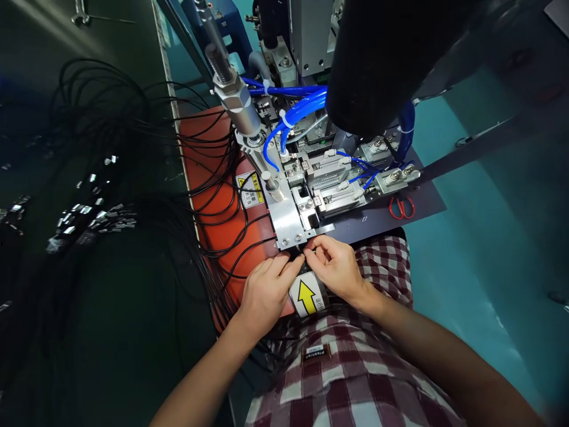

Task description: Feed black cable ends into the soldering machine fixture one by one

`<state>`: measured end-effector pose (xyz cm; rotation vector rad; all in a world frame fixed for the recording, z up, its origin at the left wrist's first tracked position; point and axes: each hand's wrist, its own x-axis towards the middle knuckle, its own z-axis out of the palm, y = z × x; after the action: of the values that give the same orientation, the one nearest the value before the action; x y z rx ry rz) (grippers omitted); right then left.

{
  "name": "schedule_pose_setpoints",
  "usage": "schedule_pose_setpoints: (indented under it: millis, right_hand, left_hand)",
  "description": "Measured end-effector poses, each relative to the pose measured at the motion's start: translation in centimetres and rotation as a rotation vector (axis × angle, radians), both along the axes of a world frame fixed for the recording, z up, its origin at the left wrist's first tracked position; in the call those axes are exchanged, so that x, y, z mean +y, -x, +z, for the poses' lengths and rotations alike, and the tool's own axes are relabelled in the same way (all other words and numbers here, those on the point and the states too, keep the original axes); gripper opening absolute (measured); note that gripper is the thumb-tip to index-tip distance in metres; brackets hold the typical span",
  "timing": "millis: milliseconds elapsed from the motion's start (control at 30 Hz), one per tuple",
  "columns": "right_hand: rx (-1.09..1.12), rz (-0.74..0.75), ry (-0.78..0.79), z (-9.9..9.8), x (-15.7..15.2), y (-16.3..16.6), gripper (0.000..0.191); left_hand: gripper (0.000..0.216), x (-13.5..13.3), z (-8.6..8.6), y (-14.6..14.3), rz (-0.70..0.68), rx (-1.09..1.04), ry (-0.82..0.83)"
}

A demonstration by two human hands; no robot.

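Observation:
My left hand (267, 290) rests at the front edge of a metal machine (287, 222), its fingers bent and pressed together. From the other side my right hand (335, 267) comes in with thumb and forefinger pinched, the tips meeting those of the left. Whatever the fingertips hold is too small and covered to make out. Just below them is a dark block with a white label (307, 295) bearing a yellow arrow. Black cables (231, 252) run across a red-orange surface (213, 178) beside my left hand, and some go in under the metal plate.
Left lies a dark table with a bundle of cables (93, 219) with shiny ends, and a wrench (80, 15). Blue air tubes (306, 107) and a large black cylinder (364, 71) rise over the machine. Red-handled scissors (402, 208) lie on the grey plate (427, 204) at right.

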<state>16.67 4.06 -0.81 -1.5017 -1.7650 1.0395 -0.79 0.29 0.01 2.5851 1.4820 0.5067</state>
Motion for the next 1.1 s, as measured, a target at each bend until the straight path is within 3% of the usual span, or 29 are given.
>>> schedule_pose_setpoints:
  millis: [100,333,433,667,800,967,1033,1100]
  right_hand:
    - [0.121,-0.029,0.097,-0.7,-0.1,-0.2,0.009]
    - [0.722,-0.273,0.71,-1.0,-0.3,0.7,0.013]
    - [0.817,-0.33,0.802,-0.5,-0.2,1.0,0.015]
    - [0.725,-0.303,0.718,-1.3,-1.2,-0.6,0.031]
    - [0.615,-0.181,0.648,-1.0,-2.3,-0.6,0.029]
    - [0.22,-0.152,0.251,0.2,-1.8,-0.7,0.014]
    - [0.249,-0.117,0.277,0.0,-1.2,-1.0,0.013]
    - [0.418,-0.066,0.453,-0.5,-0.6,-1.3,0.016]
  left_hand:
    - [0.033,0.0,-0.1,0.0,-0.002,0.002,-0.007]
    - [0.033,0.0,0.0,0.2,-0.008,-0.002,0.0]
    - [0.033,0.0,0.0,0.2,-0.007,0.002,-0.015]
    - [0.036,0.1,0.0,0.2,0.001,-0.003,0.012]
    - [0.036,0.2,0.2,0.2,0.009,-0.026,0.061]
    - [0.035,0.2,0.3,0.2,-0.007,-0.097,0.096]
    - [0.035,0.3,0.3,0.2,-0.01,-0.112,0.097]
    - [0.036,0.3,0.3,0.2,-0.005,-0.119,0.097]
